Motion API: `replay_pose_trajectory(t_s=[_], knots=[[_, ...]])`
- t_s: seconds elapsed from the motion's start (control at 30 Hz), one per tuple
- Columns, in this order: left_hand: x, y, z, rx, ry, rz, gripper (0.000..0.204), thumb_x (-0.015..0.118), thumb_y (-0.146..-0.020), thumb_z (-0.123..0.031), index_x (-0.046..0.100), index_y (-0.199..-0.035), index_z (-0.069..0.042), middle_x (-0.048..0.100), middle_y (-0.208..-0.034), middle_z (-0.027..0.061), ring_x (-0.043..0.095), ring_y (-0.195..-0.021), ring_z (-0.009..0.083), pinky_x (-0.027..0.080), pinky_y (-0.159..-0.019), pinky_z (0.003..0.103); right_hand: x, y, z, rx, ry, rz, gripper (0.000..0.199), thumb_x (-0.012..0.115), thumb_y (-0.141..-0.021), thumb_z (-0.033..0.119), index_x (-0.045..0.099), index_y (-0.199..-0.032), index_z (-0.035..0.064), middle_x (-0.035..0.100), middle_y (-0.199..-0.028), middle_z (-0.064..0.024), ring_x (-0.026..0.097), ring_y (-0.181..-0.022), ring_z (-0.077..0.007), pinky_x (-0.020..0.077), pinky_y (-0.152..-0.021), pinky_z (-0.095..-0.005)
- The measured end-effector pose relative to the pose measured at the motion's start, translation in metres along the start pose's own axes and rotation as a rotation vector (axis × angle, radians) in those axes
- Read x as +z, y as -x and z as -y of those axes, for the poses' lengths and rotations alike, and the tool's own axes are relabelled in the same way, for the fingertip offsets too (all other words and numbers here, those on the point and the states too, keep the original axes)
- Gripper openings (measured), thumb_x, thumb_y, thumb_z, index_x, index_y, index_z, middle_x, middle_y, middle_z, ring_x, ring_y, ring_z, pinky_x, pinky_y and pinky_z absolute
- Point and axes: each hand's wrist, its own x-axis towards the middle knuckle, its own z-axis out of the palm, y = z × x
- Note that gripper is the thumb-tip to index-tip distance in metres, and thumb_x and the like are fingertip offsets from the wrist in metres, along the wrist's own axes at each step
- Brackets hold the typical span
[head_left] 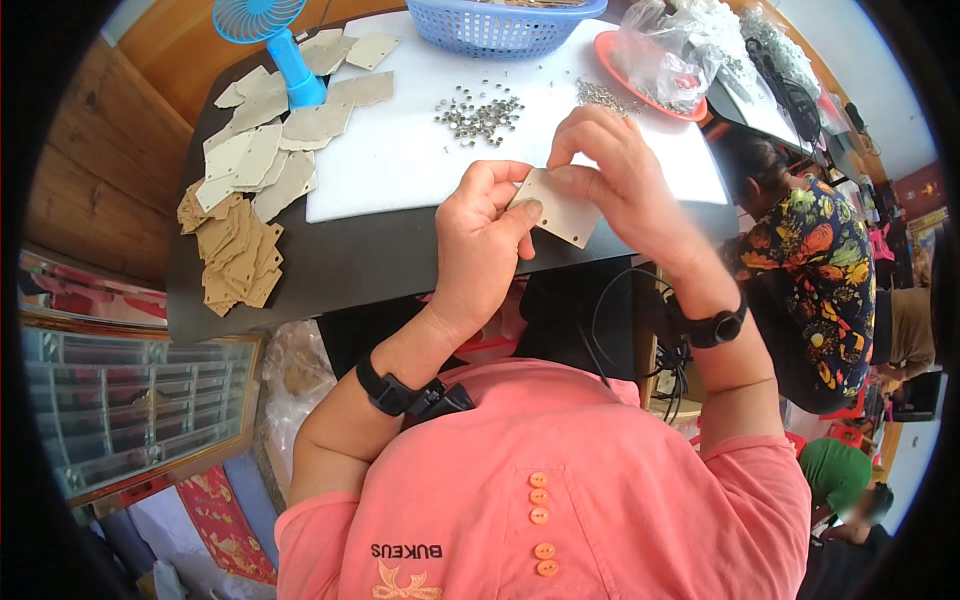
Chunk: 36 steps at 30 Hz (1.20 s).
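Observation:
Over the table's near edge, my left hand (487, 225) holds a flat beige piece (561, 212) with small dark-rimmed holes along its edges, its thumb on the front face. At the upper edge of that piece, my right hand (612, 165) has thumb and fingers closed in a pinch. Whatever small thing may lie between these fingertips is hidden. Beyond my hands, a scatter of small metal rivets or eyelets (480, 117) lies on a white board (385, 165). More tiny metal parts (606, 95) are heaped farther right, behind my right hand.
Loose pale pieces (245, 155) and a tan stack (240, 255) cover the table's left side, around a blue fan (295, 75). A blue basket (490, 30) stands at the back. A red tray (645, 90) carries plastic bags. Another person (805, 270) sits at the right.

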Motion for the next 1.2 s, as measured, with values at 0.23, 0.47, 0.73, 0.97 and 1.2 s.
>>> replay_pose_trajectory(t_s=[0.23,0.47,0.73,0.97,1.2], knots=[[0.002,0.003,-0.004,-0.011,0.018,-0.022,0.023,0.061,-0.087,0.005,0.055,-0.109,0.002,0.067,-0.080,0.0062,0.051,-0.054,0.0061,0.041,-0.048,0.022,0.022,0.010,0.007,-0.024,0.037,-0.118,0.014,0.068,-0.079,0.011,0.058,-0.089,0.0096,0.056,-0.096,-0.0058,0.054,-0.092,-0.0271,0.0380,-0.081,-0.0376],[0.001,0.000,0.005,0.020,0.052,0.004,0.024,0.062,-0.090,0.004,0.055,-0.112,0.002,0.069,-0.086,0.0085,0.052,-0.053,0.0054,0.035,-0.040,0.018,0.028,0.012,0.010,-0.012,-0.031,-0.138,0.014,0.067,-0.078,0.009,0.058,-0.088,0.0093,0.057,-0.095,-0.0052,0.054,-0.090,-0.0266,0.0380,-0.080,-0.0371],[0.003,0.003,0.001,0.011,0.034,0.014,0.023,0.062,-0.091,0.003,0.056,-0.113,0.001,0.069,-0.086,0.0070,0.052,-0.055,0.0044,0.037,-0.045,0.018,0.038,0.019,0.010,0.062,-0.075,-0.230,0.016,0.068,-0.078,0.008,0.057,-0.090,0.0081,0.057,-0.094,-0.0046,0.055,-0.088,-0.0242,0.0368,-0.078,-0.0359],[0.003,0.006,0.002,0.033,0.038,0.034,0.025,0.063,-0.090,0.003,0.056,-0.114,0.001,0.069,-0.087,0.0060,0.052,-0.057,0.0051,0.040,-0.049,0.019,0.036,0.022,0.014,0.154,-0.175,-0.204,0.015,0.066,-0.081,0.004,0.056,-0.093,0.0064,0.059,-0.092,-0.0065,0.056,-0.084,-0.0255,0.0405,-0.073,-0.0347],[0.003,0.006,0.003,0.084,-0.015,0.036,0.033,0.059,-0.089,0.008,0.054,-0.120,-0.001,0.065,-0.082,0.0030,0.051,-0.058,0.0051,0.040,-0.052,0.019,0.038,0.018,0.024,0.424,-0.495,-0.199,0.021,0.064,-0.084,0.003,0.058,-0.105,0.0015,0.059,-0.079,-0.0053,0.054,-0.070,-0.0132,0.0446,-0.064,-0.0266]])
